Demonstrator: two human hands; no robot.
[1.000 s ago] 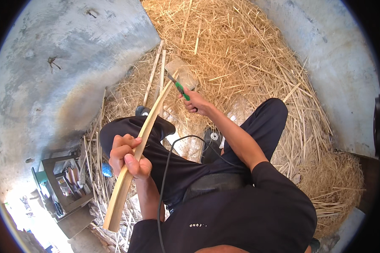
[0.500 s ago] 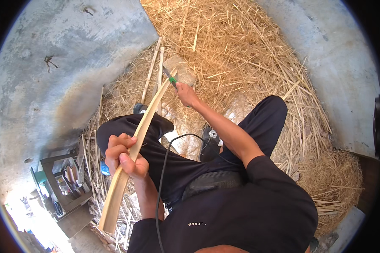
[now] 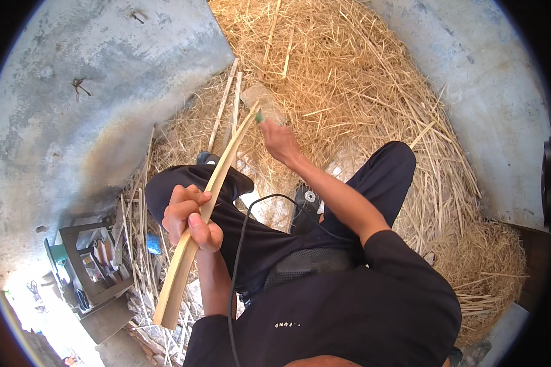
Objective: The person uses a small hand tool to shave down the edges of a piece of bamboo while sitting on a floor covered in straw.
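Note:
A long pale split-bamboo strip (image 3: 221,173) slants from lower left up towards the middle of the straw. My left hand (image 3: 191,221) is closed round its lower half, with the thumb on top. At the strip's far, thinner end my right hand (image 3: 280,140) is closed on the green handle of a knife (image 3: 259,116). The knife is smeared by motion, and its blade cannot be made out now. The far tip of the strip lies right beside the knife.
Straw and shavings (image 3: 343,79) cover the ground ahead. Two thin strips (image 3: 224,104) lie beyond my left knee. Grey walls (image 3: 104,79) rise on both sides. A wooden frame (image 3: 86,263) holding tools stands at lower left. A black cable (image 3: 242,235) crosses my lap.
My right hand has moved slightly right and nearer me; the knife blade, clear before, is now blurred. My left hand and the strip's near end sit slightly further right.

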